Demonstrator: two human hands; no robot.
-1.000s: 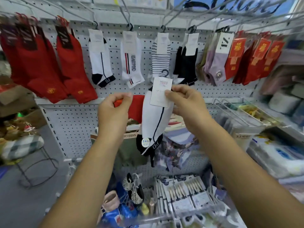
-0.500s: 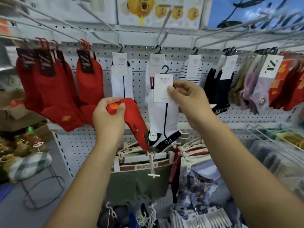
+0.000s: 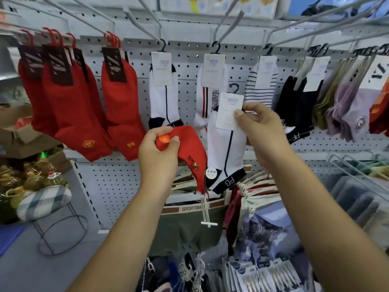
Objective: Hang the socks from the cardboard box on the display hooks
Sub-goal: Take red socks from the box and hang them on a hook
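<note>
Left hand [image 3: 157,157] is near centre, fingers curled, thumb and index pinching the red sock [image 3: 189,150] at its upper end around an orange round sticker [image 3: 164,139]. That sock hangs toward 5 o'clock from the hand, with a white plastic fastener [image 3: 207,216] dangling off its low end. Right hand [image 3: 261,131] is at 2 o'clock of the left one, fingers curled, thumb pinching the card label [image 3: 228,110] of the white sock [image 3: 227,157], which has a navy stripe and a "PG" cuff. Its black hanger hook [image 3: 234,88] sticks up at 12 o'clock of the label, on no peg. The two held socks touch at their low ends. Display hooks [image 3: 147,24] run out from the pegboard [image 3: 185,45] at 12 o'clock. The hung row, 9 to 3 o'clock: red socks [image 3: 69,106], navy-stripe white sock [image 3: 163,98], red-stripe white sock [image 3: 207,98], striped sock [image 3: 261,89], black socks [image 3: 299,106]. Cardboard box [image 3: 19,133] sits at the 9 o'clock edge; contents can't tell.
</note>
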